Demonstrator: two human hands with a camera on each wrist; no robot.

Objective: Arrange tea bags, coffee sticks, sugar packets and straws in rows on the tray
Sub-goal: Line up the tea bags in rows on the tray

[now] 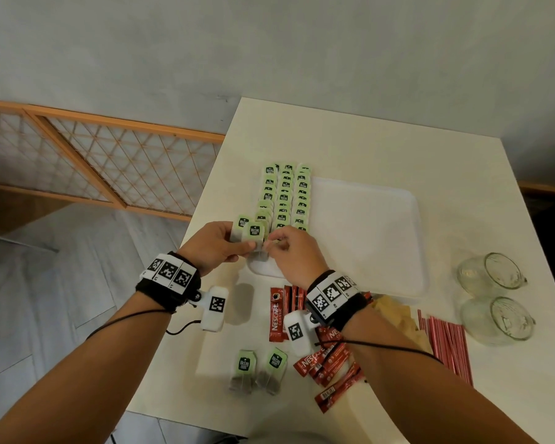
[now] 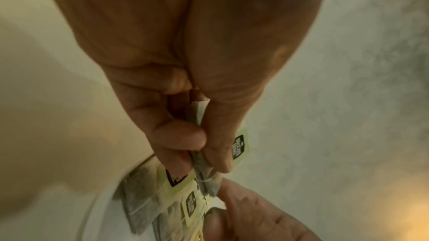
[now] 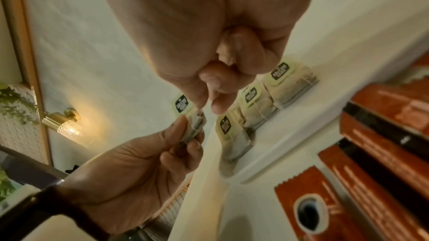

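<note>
Green-tagged paper tea bags (image 1: 284, 197) fill three rows at the left end of the white plastic tray (image 1: 366, 219). Left hand (image 1: 213, 243) grip clamped on two tea bags (image 1: 250, 230) above the tray's near-left corner; right hand (image 1: 293, 253) pinches one's edge. Red coffee sticks (image 1: 329, 360) on white tabletop (image 1: 350, 136).

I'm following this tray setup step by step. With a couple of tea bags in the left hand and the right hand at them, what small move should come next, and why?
Probably the right hand should draw one bag off the held tea bags gripped by the left hand and lay it at the near end of the leftmost tea bag row on the tray. The right fingertips already meet the bags.
</note>
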